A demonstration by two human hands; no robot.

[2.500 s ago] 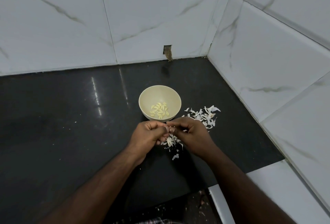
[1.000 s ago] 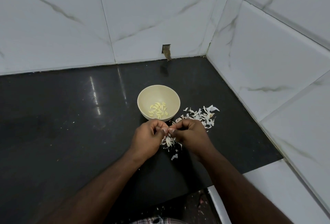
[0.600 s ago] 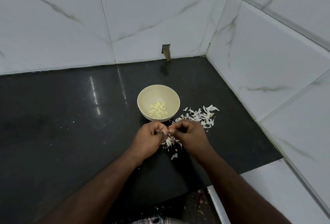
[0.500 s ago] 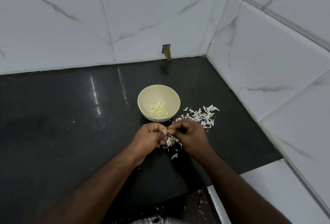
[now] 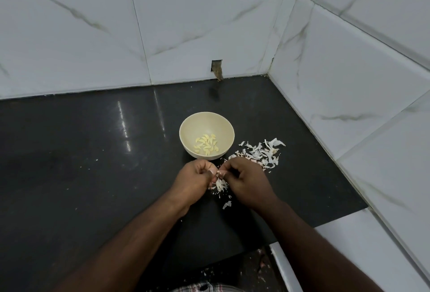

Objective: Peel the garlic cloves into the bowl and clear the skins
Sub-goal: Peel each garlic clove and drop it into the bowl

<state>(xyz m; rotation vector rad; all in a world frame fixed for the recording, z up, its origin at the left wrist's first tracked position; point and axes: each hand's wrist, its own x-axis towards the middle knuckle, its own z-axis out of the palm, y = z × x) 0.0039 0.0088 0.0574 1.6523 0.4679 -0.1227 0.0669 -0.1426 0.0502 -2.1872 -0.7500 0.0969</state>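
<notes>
Both hands, left hand [image 5: 194,179] and right hand [image 5: 244,179], pinch one garlic clove [image 5: 220,173], mostly hidden by fingertips. Skins [image 5: 258,155] lie toward the counter's right edge.

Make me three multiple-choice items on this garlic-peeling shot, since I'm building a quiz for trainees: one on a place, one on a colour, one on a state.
1. Where does the biggest heap of garlic skins lie?
A. inside the bowl
B. on the counter, right of the bowl
C. on the counter, left of the bowl

2. What colour is the counter?
A. black
B. white
C. wood brown

3. What are the left hand and right hand doing?
A. resting flat on the counter
B. lifting the bowl
C. meeting at the fingers, pinching a small piece between them

Answers:
1 B, the skins spread over the dark surface just right of the cream bowl.
2 A, the glossy slab is black, only the wall tiles are white.
3 C, both hands curl together just in front of the bowl, above a smaller scatter of skins; only peeled cloves lie in the bowl.
</notes>
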